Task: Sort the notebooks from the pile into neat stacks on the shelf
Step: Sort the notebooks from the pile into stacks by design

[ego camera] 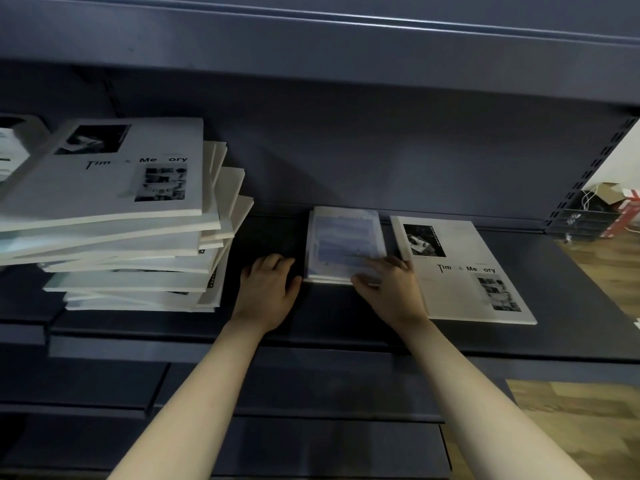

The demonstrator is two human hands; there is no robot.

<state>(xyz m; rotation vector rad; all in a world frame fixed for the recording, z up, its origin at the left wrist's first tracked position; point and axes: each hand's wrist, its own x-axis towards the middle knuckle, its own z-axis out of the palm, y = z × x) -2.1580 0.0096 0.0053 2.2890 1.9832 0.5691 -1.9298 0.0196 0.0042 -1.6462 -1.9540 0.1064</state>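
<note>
A tall, untidy pile of white notebooks (117,216) sits at the left of the dark shelf (346,327), topped by a "Time & Memory" cover. A small stack of blue-covered notebooks (341,237) lies in the middle. To its right lies a single white "Time & Memory" notebook (464,271). My right hand (391,289) rests on the blue stack's near right corner, fingers on the cover. My left hand (268,289) lies flat on the shelf just left of that stack, fingers apart, holding nothing.
An upper shelf (311,39) overhangs the work area. Lower shelves (277,393) step out below. At the far left edge is another pile of printed items (10,150). A perforated upright (588,174), cardboard boxes (616,202) and wooden floor lie to the right.
</note>
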